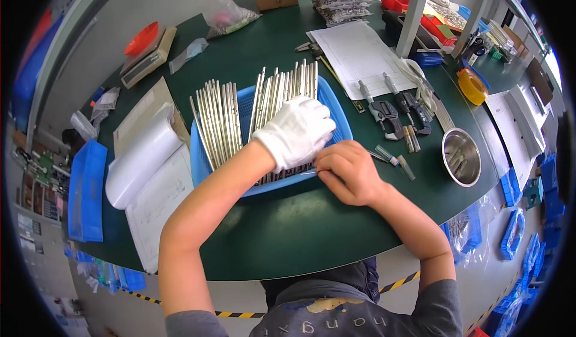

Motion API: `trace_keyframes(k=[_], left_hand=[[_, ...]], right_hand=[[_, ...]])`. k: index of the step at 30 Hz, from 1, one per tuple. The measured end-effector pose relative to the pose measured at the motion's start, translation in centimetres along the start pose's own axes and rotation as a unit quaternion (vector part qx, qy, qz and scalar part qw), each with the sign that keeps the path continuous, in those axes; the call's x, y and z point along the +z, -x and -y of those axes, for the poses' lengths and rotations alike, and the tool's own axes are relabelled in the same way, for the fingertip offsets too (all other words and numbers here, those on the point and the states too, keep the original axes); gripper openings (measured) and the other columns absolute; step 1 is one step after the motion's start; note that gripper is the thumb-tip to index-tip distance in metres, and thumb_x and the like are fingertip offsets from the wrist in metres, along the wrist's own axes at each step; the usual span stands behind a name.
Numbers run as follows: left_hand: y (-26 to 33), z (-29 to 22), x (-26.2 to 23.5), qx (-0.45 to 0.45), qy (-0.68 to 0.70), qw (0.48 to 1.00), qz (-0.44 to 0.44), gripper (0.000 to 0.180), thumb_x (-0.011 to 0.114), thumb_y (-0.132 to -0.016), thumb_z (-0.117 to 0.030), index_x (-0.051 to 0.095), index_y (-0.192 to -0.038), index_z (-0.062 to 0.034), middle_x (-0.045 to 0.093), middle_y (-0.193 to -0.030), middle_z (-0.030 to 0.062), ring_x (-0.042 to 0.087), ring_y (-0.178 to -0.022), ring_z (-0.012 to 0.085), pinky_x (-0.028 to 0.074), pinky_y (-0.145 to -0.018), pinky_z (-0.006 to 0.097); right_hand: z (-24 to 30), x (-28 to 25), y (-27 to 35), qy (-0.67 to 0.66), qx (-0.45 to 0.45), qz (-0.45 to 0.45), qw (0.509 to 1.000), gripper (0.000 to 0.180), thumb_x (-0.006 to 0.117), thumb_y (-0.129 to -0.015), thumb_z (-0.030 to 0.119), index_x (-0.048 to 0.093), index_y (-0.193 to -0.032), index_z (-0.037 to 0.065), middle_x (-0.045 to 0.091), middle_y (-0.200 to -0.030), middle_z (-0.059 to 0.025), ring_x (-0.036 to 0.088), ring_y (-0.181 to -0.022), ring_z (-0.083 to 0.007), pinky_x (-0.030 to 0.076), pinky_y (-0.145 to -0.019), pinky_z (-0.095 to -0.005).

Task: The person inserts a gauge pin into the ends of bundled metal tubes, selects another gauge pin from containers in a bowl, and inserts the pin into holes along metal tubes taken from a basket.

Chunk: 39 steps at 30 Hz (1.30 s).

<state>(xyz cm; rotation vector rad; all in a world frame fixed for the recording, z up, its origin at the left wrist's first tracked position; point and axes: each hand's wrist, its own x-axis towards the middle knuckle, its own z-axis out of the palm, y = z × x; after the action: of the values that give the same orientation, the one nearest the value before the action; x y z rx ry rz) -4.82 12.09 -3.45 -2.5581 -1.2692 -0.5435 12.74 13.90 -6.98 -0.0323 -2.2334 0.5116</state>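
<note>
On a green workbench, the left hand, grip hidden, covers metal rods while the right hand seemingly pinches a slim piece, handling that likely needs steadiness next.

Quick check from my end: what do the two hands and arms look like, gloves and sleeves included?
The left hand wears a white glove ending at the wrist. The right hand is ungloved. Both forearms are bare, with no watch or band visible. The short sleeves are plain dark grey.
</note>
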Motion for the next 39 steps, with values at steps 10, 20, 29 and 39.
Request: trace_keyframes(k=[10,20,29,39], left_hand=[[3.1,1.0,-1.1,-0.077,-0.101,0.981,0.144,0.013,0.058,-0.061,-0.017,0.059,-0.052,-0.0079,0.051,-0.061,0.0057,0.052,-0.076,0.0213,0.035,-0.090,0.042],[8.0,0.8,-2.8,-0.269,-0.165,0.935,0.162,0.020,0.054,-0.075,-0.020,0.066,-0.071,-0.0041,0.058,-0.080,0.0083,0.049,-0.099,0.0215,0.020,-0.103,0.051],[6.0,0.2,-5.0,-0.486,-0.202,0.843,0.109,0.039,0.066,-0.071,-0.036,0.060,-0.092,-0.0033,0.053,-0.097,0.0150,0.053,-0.095,0.0288,0.045,-0.081,0.039],[3.1,0.0,-4.6,-0.579,-0.123,0.771,0.236,0.035,0.045,-0.082,-0.031,0.068,-0.077,-0.0047,0.065,-0.079,0.0161,0.064,-0.080,0.0292,0.050,-0.071,0.039]], right_hand=[[-0.1,1.1,0.3,0.092,-0.011,-0.025,0.995,0.017,0.063,-0.066,0.005,0.050,-0.078,0.007,0.053,-0.068,-0.0033,0.053,-0.061,-0.0213,0.041,-0.060,-0.0322],[0.2,1.0,0.2,0.083,0.007,-0.020,0.996,0.019,0.063,-0.065,0.004,0.051,-0.079,0.007,0.056,-0.071,-0.0042,0.054,-0.064,-0.0233,0.041,-0.063,-0.0332],[0.3,1.1,0.3,0.067,0.016,-0.019,0.997,0.015,0.062,-0.069,0.003,0.052,-0.079,0.007,0.055,-0.071,-0.0054,0.053,-0.065,-0.0235,0.039,-0.065,-0.0331],[0.4,0.9,0.6,0.055,0.017,-0.013,0.998,0.016,0.059,-0.069,-0.001,0.050,-0.080,0.005,0.056,-0.073,-0.0067,0.052,-0.064,-0.0253,0.038,-0.065,-0.0342]])
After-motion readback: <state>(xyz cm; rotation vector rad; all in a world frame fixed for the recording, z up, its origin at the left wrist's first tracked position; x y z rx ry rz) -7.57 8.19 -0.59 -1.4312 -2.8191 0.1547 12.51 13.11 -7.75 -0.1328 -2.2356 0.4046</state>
